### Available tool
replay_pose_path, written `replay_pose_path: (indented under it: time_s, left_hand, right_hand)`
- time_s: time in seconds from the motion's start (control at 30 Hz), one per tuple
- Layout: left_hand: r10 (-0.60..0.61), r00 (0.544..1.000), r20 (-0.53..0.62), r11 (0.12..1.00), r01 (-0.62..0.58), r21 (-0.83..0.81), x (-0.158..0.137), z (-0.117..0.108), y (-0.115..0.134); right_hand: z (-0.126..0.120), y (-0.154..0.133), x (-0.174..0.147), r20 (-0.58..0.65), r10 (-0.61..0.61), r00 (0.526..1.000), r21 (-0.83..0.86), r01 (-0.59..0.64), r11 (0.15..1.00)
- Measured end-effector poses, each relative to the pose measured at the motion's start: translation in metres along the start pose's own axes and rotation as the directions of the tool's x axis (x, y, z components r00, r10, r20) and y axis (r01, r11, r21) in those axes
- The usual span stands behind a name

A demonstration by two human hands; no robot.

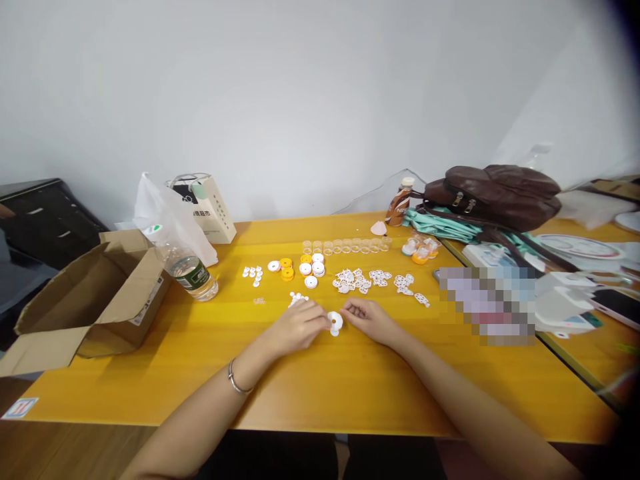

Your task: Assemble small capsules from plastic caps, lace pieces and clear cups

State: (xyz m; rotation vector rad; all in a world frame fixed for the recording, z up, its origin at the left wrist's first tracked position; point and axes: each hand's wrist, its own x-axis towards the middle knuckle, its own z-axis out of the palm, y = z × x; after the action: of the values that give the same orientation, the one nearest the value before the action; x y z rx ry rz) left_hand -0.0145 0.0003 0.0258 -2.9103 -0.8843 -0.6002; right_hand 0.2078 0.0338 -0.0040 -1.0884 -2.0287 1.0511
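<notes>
A white plastic disc with a round hole [338, 316] stands between my hands, low over the table, with a small white piece at its lower edge. My left hand [300, 325] pinches the disc's left side between thumb and fingers. Just right of the disc, my right hand [369, 320] has its fingers curled in; whether they hold a small piece is hidden. Behind my left hand lie small white knobs [299, 297]. Farther back are white and orange round caps [311, 282], and flat white lattice pieces [353, 280] spread out beyond my right hand.
A row of clear cups [347, 247] runs along the back. Left stand an open cardboard box [120, 320], a water bottle [193, 275] and a paper bag [215, 213]. Right are a drink bottle [399, 203], a brown leather bag [500, 193] and assembled clear-and-orange pieces [421, 250].
</notes>
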Motion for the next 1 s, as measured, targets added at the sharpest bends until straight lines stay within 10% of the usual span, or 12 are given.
replay_pose_path:
  time_s: [0.67,0.83,0.9,1.0]
  left_hand:
    - [0.01,0.998,0.067,1.0,-0.009,-0.01,0.0,0.023,-0.01]
    - [-0.137,0.987,0.082,0.984,0.145,-0.099,-0.004,-0.003,-0.028]
    - [-0.324,0.941,0.098,0.936,0.334,-0.11,-0.016,-0.026,-0.049]
    - [-0.636,0.755,0.158,0.749,0.653,-0.11,-0.045,-0.059,-0.084]
  right_hand:
    - [0.002,-0.008,-0.004,0.112,-0.171,0.979,-0.266,0.195,0.944]
    - [0.003,-0.011,-0.005,0.114,-0.159,0.981,-0.282,0.186,0.941]
    - [0.003,-0.01,-0.006,0.11,-0.132,0.985,-0.269,0.157,0.95]
    - [0.002,-0.008,-0.007,0.096,-0.071,0.993,-0.229,0.091,0.969]
